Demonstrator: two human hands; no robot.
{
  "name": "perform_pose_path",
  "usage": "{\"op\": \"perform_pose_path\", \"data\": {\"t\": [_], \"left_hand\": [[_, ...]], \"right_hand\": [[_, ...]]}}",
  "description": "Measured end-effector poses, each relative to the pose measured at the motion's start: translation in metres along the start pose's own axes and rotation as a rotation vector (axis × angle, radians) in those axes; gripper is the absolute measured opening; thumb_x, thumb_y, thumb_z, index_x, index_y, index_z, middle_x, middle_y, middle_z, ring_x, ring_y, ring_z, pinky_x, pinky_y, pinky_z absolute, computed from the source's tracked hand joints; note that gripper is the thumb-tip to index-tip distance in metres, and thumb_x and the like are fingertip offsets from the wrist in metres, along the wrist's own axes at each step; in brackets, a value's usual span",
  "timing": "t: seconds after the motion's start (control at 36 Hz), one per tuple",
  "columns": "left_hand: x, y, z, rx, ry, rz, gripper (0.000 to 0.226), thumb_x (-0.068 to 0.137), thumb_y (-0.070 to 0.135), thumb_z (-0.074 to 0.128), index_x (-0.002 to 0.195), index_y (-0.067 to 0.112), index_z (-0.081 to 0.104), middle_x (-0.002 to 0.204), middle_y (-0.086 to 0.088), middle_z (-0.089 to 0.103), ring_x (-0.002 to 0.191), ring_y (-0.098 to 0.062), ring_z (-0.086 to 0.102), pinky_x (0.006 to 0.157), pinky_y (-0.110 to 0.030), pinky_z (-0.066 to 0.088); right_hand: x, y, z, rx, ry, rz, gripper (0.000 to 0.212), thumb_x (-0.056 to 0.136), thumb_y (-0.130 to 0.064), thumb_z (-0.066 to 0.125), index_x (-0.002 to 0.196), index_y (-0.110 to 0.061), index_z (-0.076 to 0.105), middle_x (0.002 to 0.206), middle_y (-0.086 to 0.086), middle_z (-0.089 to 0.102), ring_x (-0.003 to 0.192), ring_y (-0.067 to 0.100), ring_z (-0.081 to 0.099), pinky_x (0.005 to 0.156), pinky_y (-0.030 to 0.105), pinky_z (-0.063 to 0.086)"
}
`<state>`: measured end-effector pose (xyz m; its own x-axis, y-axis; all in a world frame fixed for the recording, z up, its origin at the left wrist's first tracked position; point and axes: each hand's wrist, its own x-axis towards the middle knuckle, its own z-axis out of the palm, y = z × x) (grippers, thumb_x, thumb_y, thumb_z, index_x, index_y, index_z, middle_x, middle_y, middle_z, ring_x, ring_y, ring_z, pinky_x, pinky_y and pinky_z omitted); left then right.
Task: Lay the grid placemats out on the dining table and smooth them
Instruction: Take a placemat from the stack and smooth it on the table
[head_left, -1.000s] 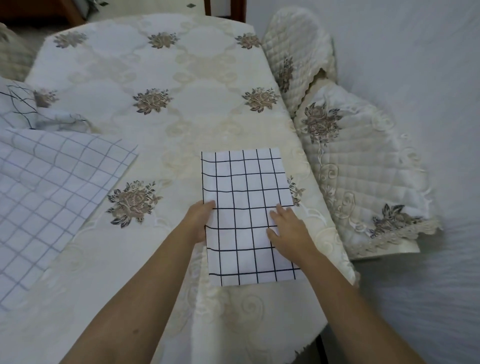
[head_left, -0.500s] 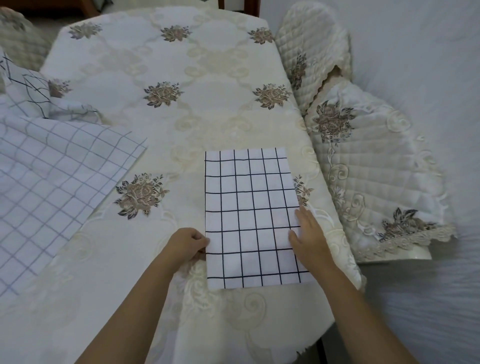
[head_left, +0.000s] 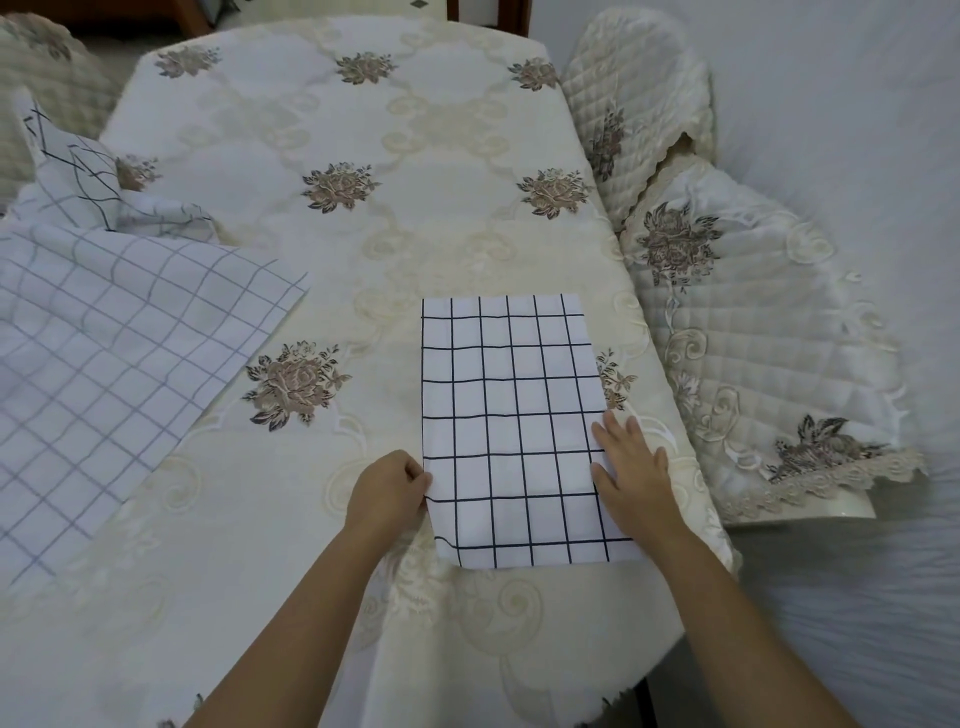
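Observation:
A white placemat with a black grid (head_left: 511, 415) lies flat on the dining table (head_left: 363, 260), near its right edge, long side running away from me. My left hand (head_left: 389, 486) pinches the mat's left edge near the front corner. My right hand (head_left: 631, 467) rests flat, fingers apart, on the mat's right edge. A larger pale grid cloth (head_left: 104, 353) lies spread at the table's left side. Behind it a crumpled grid cloth (head_left: 78, 176) is heaped up.
The table wears a cream cloth embroidered with brown flowers. Two chairs with quilted cream covers (head_left: 753, 338) stand tight against the table's right side. Another covered chair (head_left: 47, 78) is at the far left. The table's front edge drops off just below the mat.
Both hands have slid from the middle of the mat outward and toward me, the left one to the left edge, the right one to the right edge. The mat stays in place.

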<state>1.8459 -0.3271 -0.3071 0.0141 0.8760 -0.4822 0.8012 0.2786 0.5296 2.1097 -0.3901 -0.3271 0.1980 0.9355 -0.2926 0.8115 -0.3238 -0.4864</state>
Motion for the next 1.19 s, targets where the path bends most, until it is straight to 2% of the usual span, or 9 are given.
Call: {"op": "perform_pose_path", "data": {"t": [0.28, 0.5, 0.61, 0.75, 0.86, 0.92, 1.0, 1.11, 1.19], "left_hand": [[0.005, 0.004, 0.001, -0.124, 0.046, -0.012, 0.022, 0.092, 0.017, 0.054, 0.071, 0.019, 0.050, 0.062, 0.009, 0.056, 0.061, -0.002, 0.050, 0.053, -0.016, 0.033], [0.017, 0.011, -0.012, -0.351, -0.048, -0.101, 0.013, 0.094, 0.012, 0.051, 0.082, 0.006, 0.052, 0.063, -0.006, 0.065, 0.050, -0.017, 0.059, 0.052, -0.025, 0.050], [0.024, 0.008, -0.019, -0.253, -0.061, -0.051, 0.013, 0.093, 0.018, 0.051, 0.082, 0.012, 0.054, 0.075, -0.004, 0.061, 0.066, -0.020, 0.060, 0.066, -0.033, 0.051], [0.024, 0.005, -0.021, -0.317, -0.093, -0.091, 0.014, 0.093, 0.019, 0.050, 0.081, 0.012, 0.053, 0.078, -0.008, 0.060, 0.064, -0.022, 0.057, 0.061, -0.032, 0.049], [0.020, 0.001, -0.018, -0.372, -0.102, -0.126, 0.015, 0.093, 0.018, 0.049, 0.087, 0.005, 0.054, 0.079, -0.010, 0.061, 0.068, -0.024, 0.058, 0.069, -0.039, 0.051], [0.018, 0.000, -0.016, -0.425, -0.104, -0.141, 0.020, 0.094, 0.017, 0.048, 0.089, -0.001, 0.054, 0.074, -0.011, 0.057, 0.064, -0.022, 0.054, 0.062, -0.035, 0.049], [0.014, 0.003, -0.014, -0.525, -0.108, -0.161, 0.016, 0.096, 0.014, 0.045, 0.082, 0.005, 0.048, 0.067, -0.009, 0.047, 0.055, -0.019, 0.043, 0.049, -0.026, 0.040], [0.011, 0.002, -0.012, -0.598, -0.101, -0.171, 0.019, 0.096, 0.013, 0.045, 0.077, 0.008, 0.044, 0.062, -0.007, 0.043, 0.051, -0.017, 0.037, 0.048, -0.026, 0.035], [0.010, -0.001, -0.012, -0.629, -0.096, -0.189, 0.022, 0.096, 0.014, 0.046, 0.076, 0.007, 0.044, 0.063, -0.007, 0.046, 0.052, -0.017, 0.041, 0.048, -0.026, 0.038]], "right_hand": [[0.011, -0.004, -0.006, -0.020, -0.020, -0.013, 0.051, 0.098, -0.019, 0.035, 0.147, -0.022, 0.020, 0.157, -0.011, 0.003, 0.145, 0.013, -0.009, 0.115, 0.046, -0.005], [0.021, -0.012, -0.008, 0.109, 0.058, -0.034, 0.049, 0.099, -0.016, 0.036, 0.146, -0.020, 0.024, 0.156, -0.008, 0.012, 0.145, 0.011, 0.001, 0.116, 0.044, -0.001], [0.019, -0.019, -0.006, 0.108, 0.099, -0.065, 0.053, 0.097, -0.021, 0.044, 0.146, -0.019, 0.025, 0.156, -0.006, 0.014, 0.145, 0.012, 0.004, 0.116, 0.041, -0.001], [0.006, -0.033, 0.012, -0.127, 0.058, -0.368, 0.081, 0.081, -0.060, 0.035, 0.146, -0.013, 0.024, 0.153, 0.000, 0.006, 0.142, 0.023, -0.002, 0.112, 0.045, -0.001], [-0.008, -0.048, 0.034, -0.243, -0.034, -0.558, 0.091, 0.075, -0.067, 0.038, 0.147, -0.015, 0.021, 0.154, -0.001, 0.003, 0.143, 0.023, -0.004, 0.111, 0.048, -0.006], [-0.013, -0.051, 0.048, -0.302, -0.041, -0.599, 0.091, 0.075, -0.068, 0.039, 0.147, -0.015, 0.019, 0.155, 0.001, 0.006, 0.144, 0.019, -0.008, 0.115, 0.049, -0.006], [-0.022, -0.059, 0.061, -0.369, -0.010, -0.614, 0.087, 0.073, -0.063, 0.041, 0.142, -0.013, 0.026, 0.152, 0.003, 0.023, 0.144, 0.016, -0.008, 0.112, 0.046, 0.006], [-0.026, -0.063, 0.066, -0.419, 0.143, -0.672, 0.082, 0.068, -0.052, 0.060, 0.135, -0.011, 0.038, 0.143, 0.006, 0.045, 0.136, 0.022, 0.028, 0.104, 0.049, 0.036], [-0.025, -0.058, 0.065, -0.418, 0.224, -0.697, 0.084, 0.062, -0.041, 0.076, 0.130, -0.010, 0.041, 0.136, 0.008, 0.052, 0.129, 0.027, 0.045, 0.096, 0.051, 0.043]]}}
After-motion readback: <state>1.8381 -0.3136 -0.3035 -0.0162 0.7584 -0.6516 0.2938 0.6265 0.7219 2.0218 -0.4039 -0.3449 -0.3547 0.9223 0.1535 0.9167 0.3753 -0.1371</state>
